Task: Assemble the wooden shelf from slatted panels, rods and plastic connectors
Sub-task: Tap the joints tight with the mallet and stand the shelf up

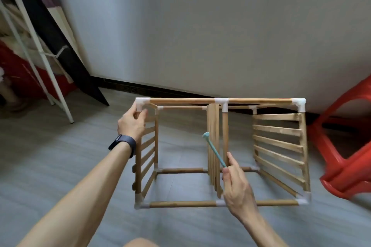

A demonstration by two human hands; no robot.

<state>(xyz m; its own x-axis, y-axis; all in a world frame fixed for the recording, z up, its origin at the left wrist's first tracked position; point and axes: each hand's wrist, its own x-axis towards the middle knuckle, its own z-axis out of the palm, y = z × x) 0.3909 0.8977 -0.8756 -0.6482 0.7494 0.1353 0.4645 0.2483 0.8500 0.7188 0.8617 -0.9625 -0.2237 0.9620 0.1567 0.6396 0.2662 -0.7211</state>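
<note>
Grey floor (pixel 60 156), shelf frame (pixel 180 100) corner in left hand (pixel 130 124), mallet (pixel 214 149) in right hand (pixel 237 190)

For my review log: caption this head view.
Left hand grips the shelf frame at its top-left corner; right hand holds a teal tool before the middle panel.

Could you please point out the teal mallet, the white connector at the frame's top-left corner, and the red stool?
teal mallet (pixel 215 151), head view, middle of its handle.
top-left corner connector (pixel 142 101), head view, its white elbow.
red stool (pixel 351 176), head view, its lower red rim.
</note>
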